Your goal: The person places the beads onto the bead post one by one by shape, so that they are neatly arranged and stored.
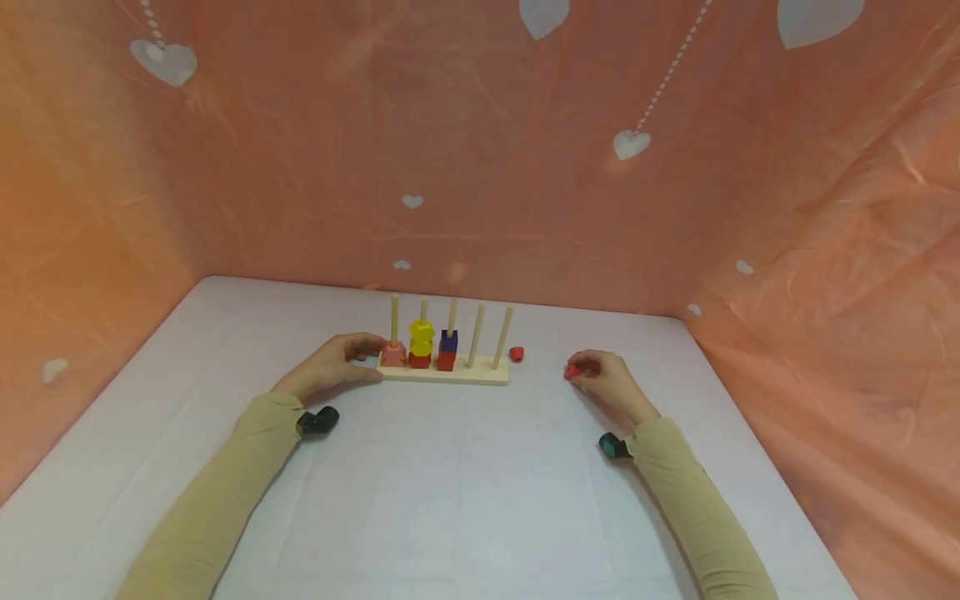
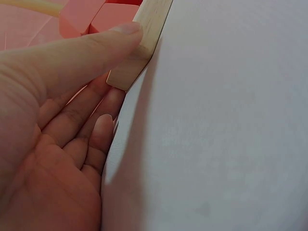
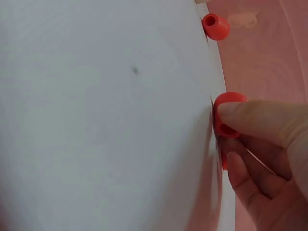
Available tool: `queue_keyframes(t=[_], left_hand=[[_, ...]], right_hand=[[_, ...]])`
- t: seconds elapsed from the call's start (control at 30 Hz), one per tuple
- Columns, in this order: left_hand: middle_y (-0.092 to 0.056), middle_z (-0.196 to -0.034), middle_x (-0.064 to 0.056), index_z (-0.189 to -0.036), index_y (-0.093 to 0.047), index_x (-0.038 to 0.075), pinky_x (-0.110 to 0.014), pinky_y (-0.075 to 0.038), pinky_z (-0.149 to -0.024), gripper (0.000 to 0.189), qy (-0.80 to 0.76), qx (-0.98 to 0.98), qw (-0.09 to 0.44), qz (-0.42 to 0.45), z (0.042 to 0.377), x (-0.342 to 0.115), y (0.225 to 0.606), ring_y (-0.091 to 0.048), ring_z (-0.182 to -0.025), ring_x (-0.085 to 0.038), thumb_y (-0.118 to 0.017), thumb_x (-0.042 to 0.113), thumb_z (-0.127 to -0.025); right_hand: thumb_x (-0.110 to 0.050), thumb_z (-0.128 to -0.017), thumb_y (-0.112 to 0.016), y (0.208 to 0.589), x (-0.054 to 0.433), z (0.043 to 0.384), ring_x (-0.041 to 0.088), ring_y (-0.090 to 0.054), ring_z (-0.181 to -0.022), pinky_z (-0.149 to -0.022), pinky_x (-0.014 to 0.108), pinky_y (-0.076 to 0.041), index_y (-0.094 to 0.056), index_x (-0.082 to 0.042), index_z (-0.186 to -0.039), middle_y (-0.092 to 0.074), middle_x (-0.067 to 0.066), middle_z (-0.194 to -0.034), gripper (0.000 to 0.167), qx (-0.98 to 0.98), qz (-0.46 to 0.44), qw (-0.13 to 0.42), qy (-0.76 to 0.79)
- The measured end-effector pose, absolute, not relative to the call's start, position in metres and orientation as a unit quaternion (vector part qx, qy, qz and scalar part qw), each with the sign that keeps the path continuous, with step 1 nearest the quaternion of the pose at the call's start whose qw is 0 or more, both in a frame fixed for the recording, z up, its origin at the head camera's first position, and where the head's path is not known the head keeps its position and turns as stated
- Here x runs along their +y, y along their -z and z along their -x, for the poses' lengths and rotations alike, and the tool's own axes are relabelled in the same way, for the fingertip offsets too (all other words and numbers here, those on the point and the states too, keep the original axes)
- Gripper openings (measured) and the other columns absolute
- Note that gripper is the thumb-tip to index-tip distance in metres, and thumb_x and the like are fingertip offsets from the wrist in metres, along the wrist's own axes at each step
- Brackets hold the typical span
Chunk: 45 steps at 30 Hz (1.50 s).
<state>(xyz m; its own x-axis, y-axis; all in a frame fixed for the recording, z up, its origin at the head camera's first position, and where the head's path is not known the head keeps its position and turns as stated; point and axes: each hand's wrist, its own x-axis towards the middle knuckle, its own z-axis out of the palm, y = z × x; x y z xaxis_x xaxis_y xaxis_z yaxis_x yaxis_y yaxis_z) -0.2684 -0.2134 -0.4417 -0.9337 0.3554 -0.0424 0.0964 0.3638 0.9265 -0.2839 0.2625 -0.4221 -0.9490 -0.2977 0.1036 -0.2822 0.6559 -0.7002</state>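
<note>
A wooden peg board [image 1: 450, 377] stands on the table with several upright pegs. My left hand [image 1: 327, 364] grips its left end, thumb along the front edge and fingers behind. Pink beads [image 1: 393, 355] sit on the leftmost peg. Beside them, yellow beads [image 1: 422, 337] lie above a red one, then a dark blue bead [image 1: 449, 341] above red. To the right of the board, my right hand [image 1: 607, 383] pinches a red bead [image 3: 222, 99] low over the table. Another bit of red [image 3: 224, 162] shows below it, partly hidden by the fingers.
A loose red bead [image 1: 517, 354] lies between the board's right end and my right hand. White cloth [image 1: 465, 500] covers the table. Behind it hangs a pink curtain [image 1: 480, 167] with white hearts. Dark wrist devices [image 1: 318, 422] sit at both cuffs.
</note>
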Motion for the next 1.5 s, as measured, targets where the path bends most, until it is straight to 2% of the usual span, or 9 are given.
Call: queue_keyframes(t=[0.27, 0.5, 1.1, 1.33, 1.5], left_hand=[[-0.052, -0.133, -0.011, -0.133, -0.052, 0.007, -0.048, -0.034, -0.104, 0.064, -0.551, 0.814, 0.119, -0.137, 0.268, -0.214, 0.442, -0.044, -0.119, -0.031, -0.081, 0.018, -0.077], [-0.051, -0.135, -0.011, -0.135, -0.051, 0.008, -0.049, -0.033, -0.104, 0.065, -0.549, 0.816, 0.121, -0.136, 0.27, -0.215, 0.445, -0.042, -0.119, -0.031, -0.081, 0.021, -0.078], [-0.05, -0.136, -0.012, -0.135, -0.051, 0.009, -0.05, -0.033, -0.104, 0.065, -0.546, 0.818, 0.122, -0.134, 0.269, -0.214, 0.444, -0.041, -0.121, -0.032, -0.08, 0.021, -0.078], [-0.05, -0.136, -0.012, -0.135, -0.051, 0.009, -0.05, -0.033, -0.104, 0.063, -0.544, 0.819, 0.122, -0.137, 0.268, -0.214, 0.447, -0.041, -0.121, -0.033, -0.079, 0.02, -0.079], [-0.051, -0.134, -0.01, -0.133, -0.053, 0.01, -0.05, -0.033, -0.104, 0.063, -0.541, 0.822, 0.117, -0.136, 0.267, -0.214, 0.443, -0.043, -0.121, -0.031, -0.081, 0.022, -0.078]], right_hand=[[-0.002, -0.084, -0.071, 0.423, 0.259, 0.282, 0.022, -0.062, -0.088, -0.078, 0.027, -0.051, -0.069, 0.0, -0.112, -0.066, 0.013, -0.106, 0.028, 0.911, 0.182, -0.004, 0.37], [-0.001, -0.085, -0.069, 0.426, 0.256, 0.281, 0.021, -0.06, -0.087, -0.078, 0.029, -0.05, -0.07, -0.004, -0.113, -0.066, 0.008, -0.103, 0.028, 0.909, 0.213, -0.015, 0.358], [-0.002, -0.087, -0.068, 0.426, 0.241, 0.286, 0.021, -0.054, -0.088, -0.08, 0.034, -0.048, -0.066, -0.003, -0.117, -0.062, 0.007, -0.104, 0.03, 0.914, 0.217, 0.003, 0.342], [-0.002, -0.084, -0.069, 0.426, 0.236, 0.284, 0.022, -0.057, -0.09, -0.084, 0.037, -0.049, -0.063, -0.005, -0.108, -0.063, 0.007, -0.103, 0.024, 0.905, 0.197, 0.009, 0.378], [0.0, -0.083, -0.07, 0.419, 0.23, 0.286, 0.024, -0.063, -0.091, -0.086, 0.039, -0.051, -0.065, -0.002, -0.106, -0.063, 0.009, -0.104, 0.023, 0.892, 0.215, -0.02, 0.398]])
